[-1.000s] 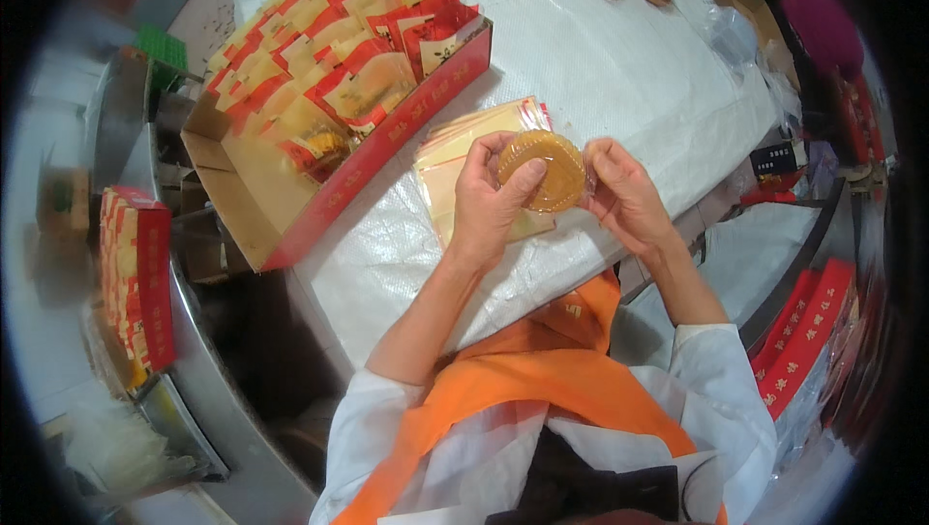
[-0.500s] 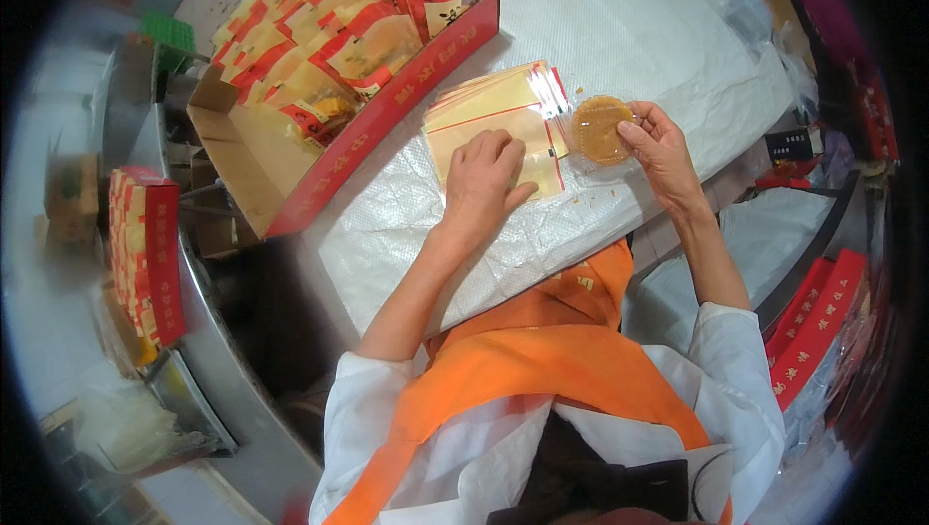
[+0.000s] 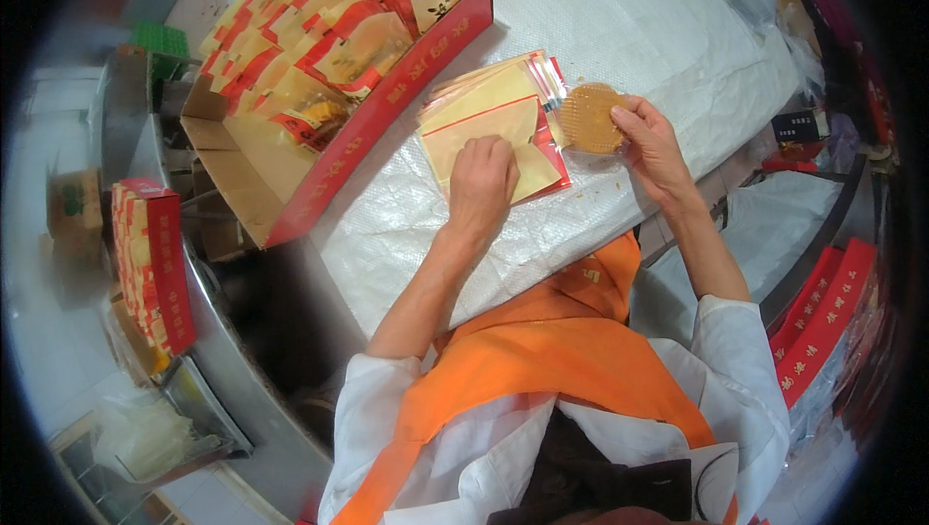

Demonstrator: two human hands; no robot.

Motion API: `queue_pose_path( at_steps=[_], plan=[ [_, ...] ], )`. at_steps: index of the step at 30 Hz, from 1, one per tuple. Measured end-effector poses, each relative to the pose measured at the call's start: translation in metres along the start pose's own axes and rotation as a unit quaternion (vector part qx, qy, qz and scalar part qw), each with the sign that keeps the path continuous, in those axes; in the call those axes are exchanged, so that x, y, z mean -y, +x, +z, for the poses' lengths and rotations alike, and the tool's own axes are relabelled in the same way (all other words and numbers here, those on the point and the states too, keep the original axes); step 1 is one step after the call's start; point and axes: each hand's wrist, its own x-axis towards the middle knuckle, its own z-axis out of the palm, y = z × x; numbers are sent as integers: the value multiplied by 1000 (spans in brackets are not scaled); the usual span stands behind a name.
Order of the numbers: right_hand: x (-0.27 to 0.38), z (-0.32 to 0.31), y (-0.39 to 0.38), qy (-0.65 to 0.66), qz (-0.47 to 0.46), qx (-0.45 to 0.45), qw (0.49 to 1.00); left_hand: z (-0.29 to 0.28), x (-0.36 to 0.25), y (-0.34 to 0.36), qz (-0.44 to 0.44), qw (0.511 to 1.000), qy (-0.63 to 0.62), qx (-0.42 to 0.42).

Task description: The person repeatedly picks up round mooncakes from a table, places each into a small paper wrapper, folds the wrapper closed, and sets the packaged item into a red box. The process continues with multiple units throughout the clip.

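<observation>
On the white woven sheet point(image 3: 668, 60) lies a fanned stack of flat cream, red and clear packets point(image 3: 464, 90). My left hand point(image 3: 481, 177) rests on the top packet point(image 3: 474, 130) with its fingers curled in at the packet's edge, and that packet's right end gapes a little. Just right of the stack, my right hand point(image 3: 658, 152) pinches a round golden-brown mooncake point(image 3: 590, 117) by its right edge, thumb on top. Clear plastic shows around the cake's rim. The cake's left edge is close to the packet's open end, and whether they touch I cannot tell.
A red-sided carton point(image 3: 387, 104) of filled packets stands at the upper left. A second red box point(image 3: 166, 264) of packets is further left, past a metal edge. Flat red cartons point(image 3: 823, 322) lie at the right. Crumbs dot the sheet beside the stack.
The mooncake has turned so a flat, grid-textured face shows, and it has moved slightly left and up. My left fingers have curled in, and the top packet's right end has lifted apart.
</observation>
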Motion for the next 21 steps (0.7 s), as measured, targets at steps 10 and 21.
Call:
queue_pose_path(
  at_steps=[10,21],
  plan=[
    [-6,11,0,-211,52,37,975,-5,1,-3,43,999,-23,-2],
    [-4,52,1,-191,42,124,973,-35,-5,21,88,992,-93,6]
  ],
)
